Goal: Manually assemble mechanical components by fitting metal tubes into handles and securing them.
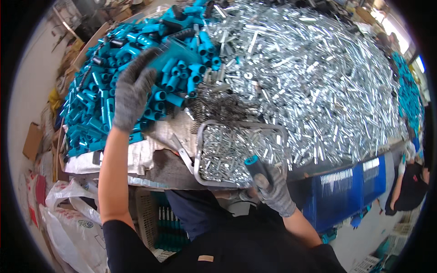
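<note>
Left: white plastic bag on floor, print present, not legible. Worktop, left to right: teal plastic tubular handles, heaped; left grip, grey-gloved, over them, blurred, cannot tell whether pinching; grey-rimmed tray; right grip, grey-gloved, wrapped around black-and-teal cylindrical handle; silvery metal pieces.

A dark, teal-ended cylinder is held in the grey-gloved right grip, at the near edge of a grey-rimmed tray filled with small metal parts. The grey-gloved left grip is positioned at heaped teal pieces; its hold is obscured by blur. A metal tool is laid just left of the tray on the surface. Silver parts are heaped to the right.
</note>
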Tool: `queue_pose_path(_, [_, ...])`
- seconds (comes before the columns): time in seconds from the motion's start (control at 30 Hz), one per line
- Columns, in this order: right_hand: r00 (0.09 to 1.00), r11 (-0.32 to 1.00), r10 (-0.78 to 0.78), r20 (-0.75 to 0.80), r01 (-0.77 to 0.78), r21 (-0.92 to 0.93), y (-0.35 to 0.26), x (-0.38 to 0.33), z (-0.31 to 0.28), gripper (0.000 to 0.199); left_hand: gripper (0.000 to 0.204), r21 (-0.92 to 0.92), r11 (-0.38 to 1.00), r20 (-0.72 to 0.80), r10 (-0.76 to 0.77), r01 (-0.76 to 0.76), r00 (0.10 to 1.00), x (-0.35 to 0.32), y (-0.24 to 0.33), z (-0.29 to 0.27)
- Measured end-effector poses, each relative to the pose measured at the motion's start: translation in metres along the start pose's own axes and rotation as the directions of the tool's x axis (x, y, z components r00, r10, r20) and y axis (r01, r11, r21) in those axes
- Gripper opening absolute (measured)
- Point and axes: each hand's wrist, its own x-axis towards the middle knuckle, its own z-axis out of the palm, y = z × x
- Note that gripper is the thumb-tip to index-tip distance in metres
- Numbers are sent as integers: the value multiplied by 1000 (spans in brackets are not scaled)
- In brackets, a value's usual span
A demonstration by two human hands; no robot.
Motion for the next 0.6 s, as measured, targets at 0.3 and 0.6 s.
queue_pose_path(0.3, [733, 470, 555, 394, -666, 579, -34, 36, -65, 64, 51, -106, 947, 287, -264, 304, 921, -98, 67, 66])
queue_pose_path(0.6, [836, 701, 497, 233, -545, 460, -37, 13, -76, 65, 53, 137, 920, 703, -351, 367, 619, -81, 121, 62])
